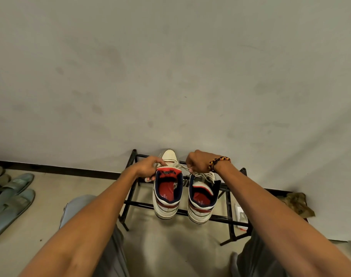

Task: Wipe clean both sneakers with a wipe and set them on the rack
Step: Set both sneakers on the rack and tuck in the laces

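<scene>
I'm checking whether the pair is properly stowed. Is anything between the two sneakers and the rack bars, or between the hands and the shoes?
Nothing visible. Both sneakers already sit side by side on the rack, soles on its bars. The left hand holds the left shoe's tongue; the right hand pinches a lace. No wipe is visible.

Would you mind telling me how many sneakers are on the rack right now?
2. The left sneaker and the right sneaker sit side by side on the black rack, heels toward the camera. None seem hidden.

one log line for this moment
sneakers: both on rack | left hand: pinches lace | right hand: pinches lace
</scene>
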